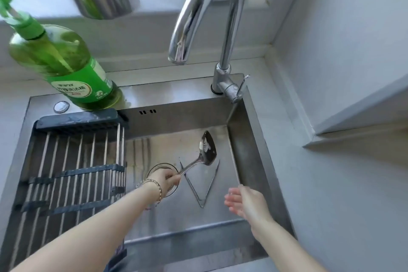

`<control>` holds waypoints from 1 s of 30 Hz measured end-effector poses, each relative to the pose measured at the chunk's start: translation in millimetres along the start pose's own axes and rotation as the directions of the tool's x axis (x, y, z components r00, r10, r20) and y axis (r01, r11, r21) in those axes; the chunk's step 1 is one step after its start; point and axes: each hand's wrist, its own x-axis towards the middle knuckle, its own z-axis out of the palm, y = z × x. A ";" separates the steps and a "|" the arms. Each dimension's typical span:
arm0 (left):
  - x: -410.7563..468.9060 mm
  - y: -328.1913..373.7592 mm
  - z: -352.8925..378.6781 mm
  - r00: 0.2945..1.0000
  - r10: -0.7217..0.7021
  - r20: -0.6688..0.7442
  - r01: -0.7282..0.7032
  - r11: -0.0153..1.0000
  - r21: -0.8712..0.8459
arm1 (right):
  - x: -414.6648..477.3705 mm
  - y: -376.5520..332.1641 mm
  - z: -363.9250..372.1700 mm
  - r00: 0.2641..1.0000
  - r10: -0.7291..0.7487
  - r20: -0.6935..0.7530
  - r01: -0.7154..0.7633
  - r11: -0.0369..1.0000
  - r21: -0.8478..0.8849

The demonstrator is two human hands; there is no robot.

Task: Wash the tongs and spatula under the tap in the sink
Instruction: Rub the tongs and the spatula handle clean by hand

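My left hand (166, 178) grips the handle end of a steel spatula (207, 148), whose blade points up and to the right over the sink floor. Metal tongs (210, 184) lie spread in a V on the sink bottom, hinge toward me, just right of my left hand. My right hand (244, 202) hovers open to the right of the tongs, fingers straight, holding nothing. The chrome tap (199, 10) arches above the sink; no water is visible from its spout.
A steel sink (254, 139) has a drain (154, 169) partly under my left hand. A wire drying rack (72, 168) fills the sink's left side. A green detergent bottle (64, 66) stands at the back left rim. The tap lever (239, 89) is at the back right.
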 end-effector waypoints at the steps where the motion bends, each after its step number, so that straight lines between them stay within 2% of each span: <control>1: 7.8 -5.9 7.2 1.000 -0.006 0.001 0.006 1.000 -0.002 | 11.9 3.4 3.0 1.000 0.007 0.000 -0.007 0.999 -0.046; 3: 21.0 -16.8 22.7 0.999 -0.044 0.003 0.044 0.996 -0.072 | 32.5 10.8 14.0 0.999 0.041 0.005 -0.040 0.990 -0.139; 5: 31.4 -23.8 37.4 0.995 -0.096 -0.017 0.090 0.968 -0.236 | 54.8 19.8 26.5 0.998 0.062 0.008 -0.058 0.966 -0.251; 9: 49.8 -37.7 56.3 0.976 -0.209 -0.060 0.167 0.896 -0.411 | 96.9 37.2 53.4 0.998 -0.011 -0.069 -0.027 0.855 -0.518; 12: 63.6 -54.2 66.9 0.957 -0.275 -0.090 0.218 0.890 -0.399 | 106.2 36.7 68.3 0.992 -0.061 -0.110 -0.040 0.672 -0.740; 15: 71.6 -68.6 68.0 0.945 -0.318 -0.078 0.271 0.893 -0.359 | 114.6 41.5 77.1 0.988 -0.070 -0.134 -0.069 0.583 -0.809; 18: 74.6 -78.9 62.7 0.947 -0.320 -0.014 0.308 0.921 -0.239 | 125.0 50.9 78.4 0.993 -0.038 -0.112 -0.076 0.522 -0.850; 21: 72.0 -84.1 58.2 0.945 -0.325 0.021 0.325 0.933 -0.152 | 123.7 51.5 70.7 0.993 -0.038 -0.110 -0.074 0.527 -0.847; 23: 67.3 -82.1 55.8 0.938 -0.347 0.014 0.346 0.930 -0.127 | 113.2 43.8 61.4 0.985 -0.092 -0.149 -0.078 0.531 -0.844; 26: 52.5 -59.9 46.8 0.940 -0.339 -0.051 0.339 0.941 -0.009 | 85.4 27.3 49.1 0.969 -0.155 -0.190 -0.057 0.612 -0.789; 28: 36.8 -33.2 37.4 0.962 -0.228 -0.148 0.215 0.972 -0.098 | 60.4 16.6 44.4 0.973 -0.203 -0.113 0.053 0.667 -0.743; 30: 10.2 -1.2 24.1 0.970 -0.125 -0.207 0.045 0.935 -0.352 | 33.4 7.0 44.3 0.977 -0.212 -0.015 0.141 0.700 -0.700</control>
